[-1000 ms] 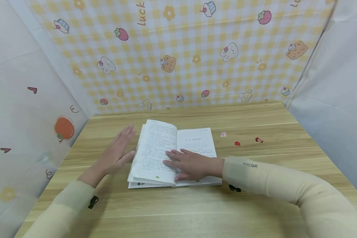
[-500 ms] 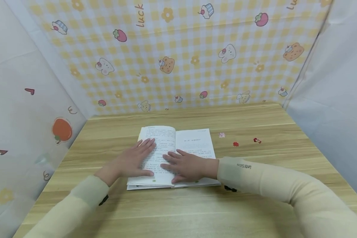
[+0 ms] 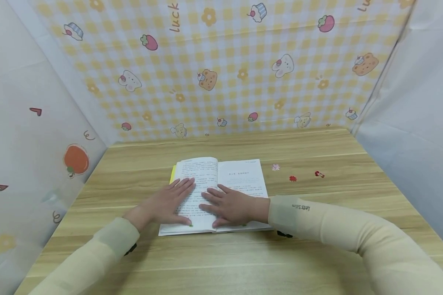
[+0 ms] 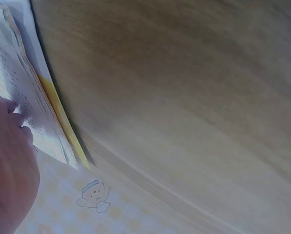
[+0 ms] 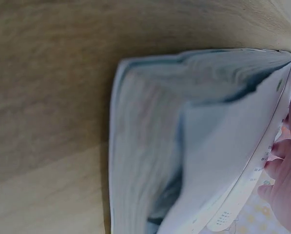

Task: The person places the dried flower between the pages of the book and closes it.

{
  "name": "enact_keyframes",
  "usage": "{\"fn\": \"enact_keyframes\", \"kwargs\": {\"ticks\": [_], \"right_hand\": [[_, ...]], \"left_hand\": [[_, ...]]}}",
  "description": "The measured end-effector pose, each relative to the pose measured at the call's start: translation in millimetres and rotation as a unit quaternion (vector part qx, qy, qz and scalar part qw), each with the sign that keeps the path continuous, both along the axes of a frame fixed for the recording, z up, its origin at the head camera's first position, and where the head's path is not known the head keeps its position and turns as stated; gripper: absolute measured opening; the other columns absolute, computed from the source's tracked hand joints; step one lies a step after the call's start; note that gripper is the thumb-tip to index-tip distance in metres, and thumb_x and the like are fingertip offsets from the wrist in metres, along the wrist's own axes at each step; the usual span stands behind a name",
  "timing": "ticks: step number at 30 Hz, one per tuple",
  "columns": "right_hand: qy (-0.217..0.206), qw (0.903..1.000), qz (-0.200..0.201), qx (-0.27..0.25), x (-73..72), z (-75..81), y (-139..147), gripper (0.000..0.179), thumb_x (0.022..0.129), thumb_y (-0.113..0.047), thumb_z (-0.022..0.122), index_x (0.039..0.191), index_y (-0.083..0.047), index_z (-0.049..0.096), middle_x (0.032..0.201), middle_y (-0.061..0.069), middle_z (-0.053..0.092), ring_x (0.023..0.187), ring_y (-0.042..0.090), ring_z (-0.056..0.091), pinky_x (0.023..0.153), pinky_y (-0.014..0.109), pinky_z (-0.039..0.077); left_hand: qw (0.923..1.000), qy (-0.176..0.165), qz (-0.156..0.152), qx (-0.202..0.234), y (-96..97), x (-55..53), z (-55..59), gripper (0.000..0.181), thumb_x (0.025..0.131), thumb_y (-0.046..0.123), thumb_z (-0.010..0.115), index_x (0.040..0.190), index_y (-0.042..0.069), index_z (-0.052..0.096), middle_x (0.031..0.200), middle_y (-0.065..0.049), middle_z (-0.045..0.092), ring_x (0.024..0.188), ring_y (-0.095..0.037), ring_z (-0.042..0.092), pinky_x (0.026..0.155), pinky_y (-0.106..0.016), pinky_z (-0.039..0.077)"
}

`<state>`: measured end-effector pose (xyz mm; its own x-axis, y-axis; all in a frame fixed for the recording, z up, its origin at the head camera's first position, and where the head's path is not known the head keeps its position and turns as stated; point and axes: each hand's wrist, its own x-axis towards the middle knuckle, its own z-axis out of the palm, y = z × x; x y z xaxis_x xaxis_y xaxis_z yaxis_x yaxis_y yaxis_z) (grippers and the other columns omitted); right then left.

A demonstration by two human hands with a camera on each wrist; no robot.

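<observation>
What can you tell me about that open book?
The book lies open, face up, on the wood-grain table. Its white, paper-like pages bear small dark print, too fine to read. A yellow strip shows at its outer left edge. The right wrist view shows a thick stack of page edges. The person's left grip, a flat hand, rests on the left page; the right grip lies across the gutter.

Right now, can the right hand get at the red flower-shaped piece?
Probably yes: the red flower-shaped piece lies uncovered on the table, right of the book. The right hand rests on the open pages, gripping nothing, so lifting off and swinging right looks unobstructed.
</observation>
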<state>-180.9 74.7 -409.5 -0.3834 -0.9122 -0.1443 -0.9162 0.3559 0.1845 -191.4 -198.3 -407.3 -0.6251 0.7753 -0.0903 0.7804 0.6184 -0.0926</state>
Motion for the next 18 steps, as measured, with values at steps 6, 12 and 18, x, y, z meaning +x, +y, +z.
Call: {"fn": "enact_keyframes", "kwargs": {"ticks": [6,12,18], "right_hand": [[0.007,1.0,-0.001,-0.002,-1.1,3.7,1.6,0.069,0.1,-0.06,0.024,0.156,-0.02,0.024,0.16,0.01,0.016,0.146,0.028,0.012,0.117,0.049,0.013],[0.005,0.9998,-0.013,-0.014,-4.5,12.8,17.8,0.069,0.1,-0.059,0.029,0.156,-0.019,0.024,0.161,0.007,0.017,0.147,0.028,0.011,0.117,0.049,0.011],[-0.044,0.9965,-0.036,-0.062,-5.0,21.7,49.8,0.066,0.101,-0.053,0.038,0.154,-0.015,0.029,0.159,0.011,0.022,0.146,0.03,0.017,0.117,0.05,0.013]], "left_hand": [[0.9999,-0.001,0.001,-0.01,0.1,-0.9,-2.5,0.11,0.084,0.079,0.042,0.153,-0.003,0.019,0.16,-0.017,0.014,0.146,-0.031,0.012,0.118,-0.043,0.012],[1.0,0.003,-0.002,-0.007,0.8,-0.7,-3.7,0.109,0.084,0.078,0.042,0.152,-0.004,0.02,0.159,-0.018,0.016,0.146,-0.032,0.015,0.117,-0.044,0.014],[0.9998,-0.005,0.006,-0.018,0.9,-0.2,-4.7,0.11,0.084,0.081,0.038,0.153,-0.003,0.017,0.16,-0.017,0.013,0.146,-0.031,0.012,0.118,-0.042,0.013]]}}
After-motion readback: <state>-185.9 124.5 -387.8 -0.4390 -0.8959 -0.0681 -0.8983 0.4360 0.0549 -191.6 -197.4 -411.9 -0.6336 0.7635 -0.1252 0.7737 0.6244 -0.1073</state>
